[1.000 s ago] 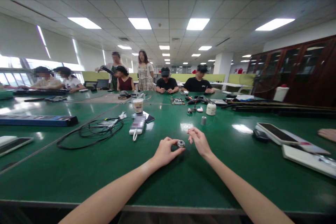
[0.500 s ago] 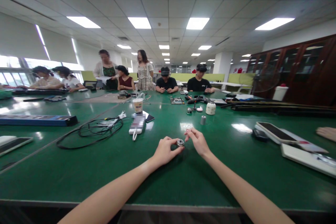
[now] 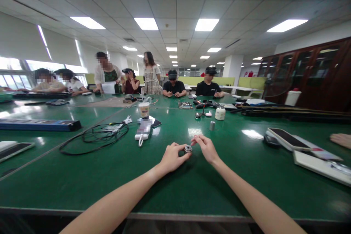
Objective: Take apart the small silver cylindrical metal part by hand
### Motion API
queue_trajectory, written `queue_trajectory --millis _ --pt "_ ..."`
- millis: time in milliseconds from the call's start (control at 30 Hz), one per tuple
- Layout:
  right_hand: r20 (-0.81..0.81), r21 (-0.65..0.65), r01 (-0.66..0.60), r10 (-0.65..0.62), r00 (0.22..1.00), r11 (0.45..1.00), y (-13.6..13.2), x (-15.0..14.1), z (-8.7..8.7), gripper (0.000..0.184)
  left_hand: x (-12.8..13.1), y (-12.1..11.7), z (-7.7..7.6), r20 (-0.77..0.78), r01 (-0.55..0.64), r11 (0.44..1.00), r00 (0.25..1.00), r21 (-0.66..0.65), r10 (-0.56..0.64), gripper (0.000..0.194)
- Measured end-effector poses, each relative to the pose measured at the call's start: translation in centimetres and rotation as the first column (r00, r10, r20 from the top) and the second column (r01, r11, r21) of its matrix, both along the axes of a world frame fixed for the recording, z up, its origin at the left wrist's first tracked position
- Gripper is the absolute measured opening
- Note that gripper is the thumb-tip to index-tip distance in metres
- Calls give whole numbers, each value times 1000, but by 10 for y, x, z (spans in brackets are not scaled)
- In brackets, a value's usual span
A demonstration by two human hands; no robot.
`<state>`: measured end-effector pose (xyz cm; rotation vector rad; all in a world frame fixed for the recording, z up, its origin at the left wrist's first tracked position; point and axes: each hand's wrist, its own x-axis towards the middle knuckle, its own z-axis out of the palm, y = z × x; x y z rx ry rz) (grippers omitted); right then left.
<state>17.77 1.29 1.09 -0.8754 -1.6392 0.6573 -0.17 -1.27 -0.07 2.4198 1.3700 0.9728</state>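
My left hand (image 3: 173, 157) pinches a small round metal part (image 3: 188, 148) between thumb and fingers, low over the green table. Its top face shows a ring with a dark centre. Close by on the right, my right hand (image 3: 206, 148) has its fingertips drawn together just above the part's rim. Whether something tiny is between those fingertips, I cannot make out. Beyond my hands a grey metal cylinder (image 3: 212, 125) stands upright on the table.
Left of my hands lie a white power bank (image 3: 142, 136), a coiled black cable (image 3: 94, 139) and a cup (image 3: 144, 110). A white jar (image 3: 220, 113) stands farther back. Phones (image 3: 289, 139) and a person's hand (image 3: 341, 139) are at right. Several people sit or stand across the table (image 3: 109, 182).
My right hand has shifted slightly left, closer to the metal part, while my left hand keeps its hold. Across the table, a standing person has moved left and leans down with a paper.
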Motion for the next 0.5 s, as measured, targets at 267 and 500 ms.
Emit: queue_trajectory --millis 267,500 --pt "-2 -16 26 -26 1000 1000 1 1 -1 45 0 -1 -1 8 6 1000 1000 10 -6 26" --pt "15 -7 -5 5 1000 1000 -1 -1 0 42 -1 2 -4 19 9 1000 1000 9 -9 28"
